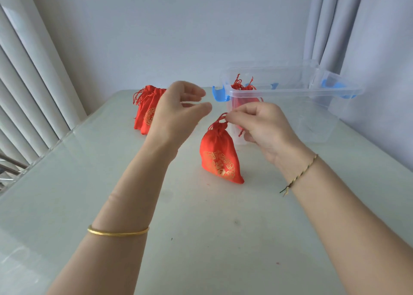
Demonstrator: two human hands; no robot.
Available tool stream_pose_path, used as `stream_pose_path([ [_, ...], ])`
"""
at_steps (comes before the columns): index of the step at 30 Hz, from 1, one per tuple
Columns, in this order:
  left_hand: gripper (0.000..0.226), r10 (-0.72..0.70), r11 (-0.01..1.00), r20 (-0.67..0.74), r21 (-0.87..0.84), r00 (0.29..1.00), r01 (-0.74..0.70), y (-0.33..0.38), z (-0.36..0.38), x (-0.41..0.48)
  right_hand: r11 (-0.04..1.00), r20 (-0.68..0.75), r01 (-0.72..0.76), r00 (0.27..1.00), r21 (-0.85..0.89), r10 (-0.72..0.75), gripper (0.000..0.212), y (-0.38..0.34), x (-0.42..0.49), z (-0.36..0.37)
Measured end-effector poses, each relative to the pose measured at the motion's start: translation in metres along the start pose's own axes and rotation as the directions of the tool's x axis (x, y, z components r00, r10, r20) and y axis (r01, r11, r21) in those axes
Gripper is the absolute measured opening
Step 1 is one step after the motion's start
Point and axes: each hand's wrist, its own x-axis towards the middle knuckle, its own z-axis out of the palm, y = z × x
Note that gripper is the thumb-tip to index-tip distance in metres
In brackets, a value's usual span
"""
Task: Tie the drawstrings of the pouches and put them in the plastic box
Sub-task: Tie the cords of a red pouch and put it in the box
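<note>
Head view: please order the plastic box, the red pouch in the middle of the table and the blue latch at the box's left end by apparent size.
1. plastic box: clearly largest, though farthest.
2. red pouch.
3. blue latch: smallest, but it lies farther away than the pouch, so its true size is less sure.

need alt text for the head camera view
The right hand pinches the drawstring of a red pouch on a table; the left hand hovers open beside it. Spare pouches lie behind; one pouch sits in the clear plastic box.
</note>
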Motion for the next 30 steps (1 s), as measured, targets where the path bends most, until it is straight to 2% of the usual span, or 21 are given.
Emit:
stream_pose_path([
  [3,0.011,0.149,0.971,0.106,0.173,0.983,-0.165,0.008,0.005,-0.008,0.957,0.079,-0.186,0.982,0.223,0.172,0.019,-0.002,0.001,-0.001],
  [5,0.009,0.22,0.917,0.116,0.314,0.969,-0.246,0.009,0.01,-0.01,0.92,0.138,-0.248,0.967,0.304,0.215,0.019,-0.004,0.0,-0.002],
  [7,0.011,0.246,0.885,0.098,0.383,0.964,-0.265,0.006,0.011,-0.01,0.89,0.177,-0.287,0.955,0.354,0.237,0.02,-0.005,0.0,-0.003],
  [12,0.009,0.273,0.859,0.084,0.428,0.958,-0.282,0.0,0.011,-0.007,0.851,0.259,-0.331,0.936,0.408,0.24,0.021,-0.006,0.0,-0.004],
  [15,0.007,0.284,0.842,0.096,0.451,0.954,-0.296,-0.002,0.011,-0.006,0.865,0.295,-0.309,0.935,0.395,0.199,0.026,-0.006,0.0,-0.006],
  [18,0.003,0.305,0.825,0.127,0.46,0.944,-0.329,-0.003,0.011,-0.005,0.88,0.322,-0.281,0.934,0.384,0.157,0.021,-0.006,-0.001,-0.007],
  [20,0.002,0.319,0.818,0.123,0.464,0.94,-0.339,-0.004,0.01,-0.003,0.92,0.269,-0.231,0.952,0.317,0.147,0.016,-0.002,0.001,-0.01],
  [22,0.004,0.296,0.846,0.071,0.443,0.953,-0.296,-0.007,0.008,-0.001,0.983,0.145,-0.137,0.982,0.12,0.119,0.014,0.002,0.005,-0.017],
  [26,0.006,0.207,0.866,0.063,0.454,0.976,-0.212,-0.017,0.014,-0.002,0.994,0.063,-0.078,0.995,-0.08,0.083,0.021,0.012,0.01,-0.025],
  [28,0.008,0.168,0.887,0.101,0.419,0.981,-0.195,-0.017,0.017,-0.003,0.98,0.067,-0.041,0.996,-0.196,0.055,0.019,0.012,0.008,-0.025],
  [30,0.016,0.115,0.951,0.141,0.272,0.983,-0.15,-0.013,0.018,-0.004,0.973,0.147,-0.031,0.987,-0.227,0.065,0.012,0.006,0.002,-0.026],
])
